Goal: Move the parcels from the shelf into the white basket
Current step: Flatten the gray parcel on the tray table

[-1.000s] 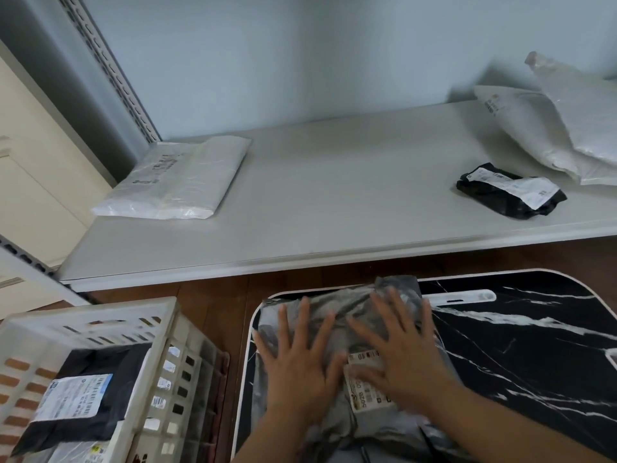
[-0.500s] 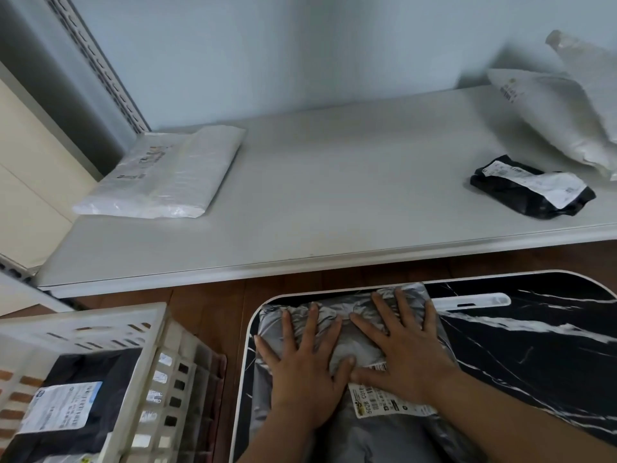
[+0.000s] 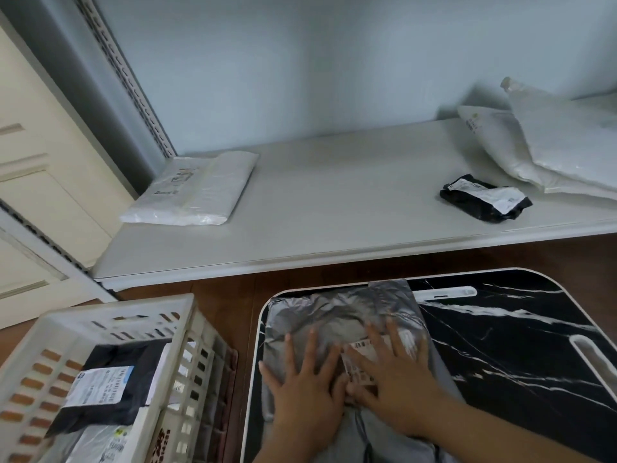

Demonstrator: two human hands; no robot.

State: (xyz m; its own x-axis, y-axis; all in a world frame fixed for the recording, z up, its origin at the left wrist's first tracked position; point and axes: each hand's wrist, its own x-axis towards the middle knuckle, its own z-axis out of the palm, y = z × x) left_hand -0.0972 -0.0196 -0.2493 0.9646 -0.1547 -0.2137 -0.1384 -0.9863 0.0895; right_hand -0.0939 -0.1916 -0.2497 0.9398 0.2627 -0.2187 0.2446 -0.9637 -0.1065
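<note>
Grey parcel point(image 3: 337, 315) under flat hands.

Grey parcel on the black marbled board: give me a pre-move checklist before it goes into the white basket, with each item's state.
1. Both hands on the grey parcel: ok. Left hand and right hand lie flat on it.
2. Firm grip for lifting: not ok. The fingers are straight, pressing, not curled round it.
3. Label readable: cannot tell; the right hand partly covers it.
4. Room in the white basket: ok, probably. It holds a black parcel and a pale one below, with space above.
5. Path to the basket: ok. It stands just left of the black marbled board.
6. Shelf emptied: not ok. Parcels remain on it.
</note>
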